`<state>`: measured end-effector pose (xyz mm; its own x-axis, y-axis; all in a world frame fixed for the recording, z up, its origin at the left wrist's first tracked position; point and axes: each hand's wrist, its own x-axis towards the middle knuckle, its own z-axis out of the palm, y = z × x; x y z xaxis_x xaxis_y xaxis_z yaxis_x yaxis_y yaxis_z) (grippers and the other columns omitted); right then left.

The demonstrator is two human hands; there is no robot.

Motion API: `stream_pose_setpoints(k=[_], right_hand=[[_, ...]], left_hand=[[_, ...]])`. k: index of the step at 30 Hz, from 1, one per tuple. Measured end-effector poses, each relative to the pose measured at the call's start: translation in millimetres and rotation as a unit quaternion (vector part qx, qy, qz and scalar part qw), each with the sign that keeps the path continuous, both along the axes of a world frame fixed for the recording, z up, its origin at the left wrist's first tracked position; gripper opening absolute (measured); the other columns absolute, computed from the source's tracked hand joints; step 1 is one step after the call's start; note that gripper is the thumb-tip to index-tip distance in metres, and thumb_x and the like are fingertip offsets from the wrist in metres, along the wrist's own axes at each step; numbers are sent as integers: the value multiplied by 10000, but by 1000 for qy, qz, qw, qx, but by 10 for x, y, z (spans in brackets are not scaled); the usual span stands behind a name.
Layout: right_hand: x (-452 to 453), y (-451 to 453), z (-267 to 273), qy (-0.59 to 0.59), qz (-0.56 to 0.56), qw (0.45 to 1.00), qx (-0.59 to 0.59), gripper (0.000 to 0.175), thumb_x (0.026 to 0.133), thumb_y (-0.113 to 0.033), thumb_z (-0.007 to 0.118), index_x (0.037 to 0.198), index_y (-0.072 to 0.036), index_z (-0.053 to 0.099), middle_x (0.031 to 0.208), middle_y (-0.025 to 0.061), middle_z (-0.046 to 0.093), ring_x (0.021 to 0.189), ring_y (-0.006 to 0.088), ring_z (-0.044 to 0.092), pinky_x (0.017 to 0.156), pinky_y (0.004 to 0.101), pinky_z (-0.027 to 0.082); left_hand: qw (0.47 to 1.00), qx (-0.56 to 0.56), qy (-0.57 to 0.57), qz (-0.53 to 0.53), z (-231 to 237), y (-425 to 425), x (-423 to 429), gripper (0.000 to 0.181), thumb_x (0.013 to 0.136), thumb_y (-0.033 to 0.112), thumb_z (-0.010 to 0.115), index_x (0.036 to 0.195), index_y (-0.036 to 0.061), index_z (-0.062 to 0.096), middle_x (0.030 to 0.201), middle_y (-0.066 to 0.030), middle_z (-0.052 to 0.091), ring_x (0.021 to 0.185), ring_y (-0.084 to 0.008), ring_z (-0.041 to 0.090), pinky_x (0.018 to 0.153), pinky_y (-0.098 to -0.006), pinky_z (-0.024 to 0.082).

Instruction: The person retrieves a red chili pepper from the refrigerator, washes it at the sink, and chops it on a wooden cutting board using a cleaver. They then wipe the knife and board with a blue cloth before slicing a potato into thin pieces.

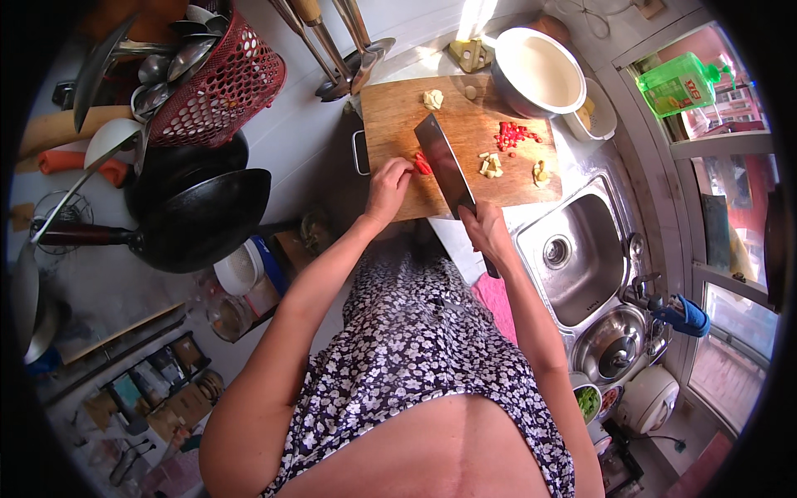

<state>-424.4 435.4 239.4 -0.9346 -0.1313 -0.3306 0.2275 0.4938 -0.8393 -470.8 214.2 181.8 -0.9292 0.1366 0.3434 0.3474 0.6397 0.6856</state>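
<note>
My right hand grips the dark handle of a cleaver, whose broad blade slants up and left over the wooden cutting board. Left of the blade, my left hand has its fingertips at some red chili pieces; whether they pinch one is hard to see. Chopped red chili lies in a loose pile on the board's right part. Below it is a small heap of pale cut pieces, possibly garlic, with yellowish slices farther right. Another pale clump sits near the far edge.
A white-lined pot stands at the board's far right corner, beside a white strainer basket. A steel sink lies to the right, with a pot lid nearer me. Black woks and a red utensil basket hang at left.
</note>
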Motion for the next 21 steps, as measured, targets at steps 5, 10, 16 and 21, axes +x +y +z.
stream_pose_setpoints(k=[5, 10, 16, 21], right_hand=[[109, 253, 51, -104, -78, 990, -54, 285, 891, -189, 524, 782, 70, 574, 534, 98, 535, 413, 171, 542, 389, 330, 471], [127, 276, -9, -134, -99, 982, -85, 282, 887, -194, 521, 763, 57, 553, 526, 88, 526, 416, 171, 546, 394, 329, 479], [128, 208, -46, -137, -108, 980, -100, 279, 890, -187, 523, 733, 43, 535, 524, 81, 518, 418, 169, 549, 390, 326, 480], [159, 147, 60, -123, -87, 985, -84, 271, 889, -183, 518, 786, 66, 548, 538, 101, 529, 427, 191, 563, 393, 341, 494]], left_hand=[[993, 36, -103, 35, 47, 43, 47, 435, 762, -49, 680, 1165, -13, 519, 1091, -144, 550, 813, -231, 633, 721, -331, 531], [990, -24, -133, 47, 53, 108, -1, 570, 725, -26, 738, 1234, -27, 482, 1140, -146, 515, 770, -196, 625, 706, -300, 533], [986, -86, -138, 44, 14, 225, -147, 645, 715, 15, 758, 1282, -36, 455, 1213, -179, 478, 913, -269, 630, 765, -346, 523], [984, -125, -122, 28, 128, 261, -207, 678, 690, 31, 774, 1282, -41, 453, 1218, -202, 469, 1047, -355, 561, 844, -368, 497]])
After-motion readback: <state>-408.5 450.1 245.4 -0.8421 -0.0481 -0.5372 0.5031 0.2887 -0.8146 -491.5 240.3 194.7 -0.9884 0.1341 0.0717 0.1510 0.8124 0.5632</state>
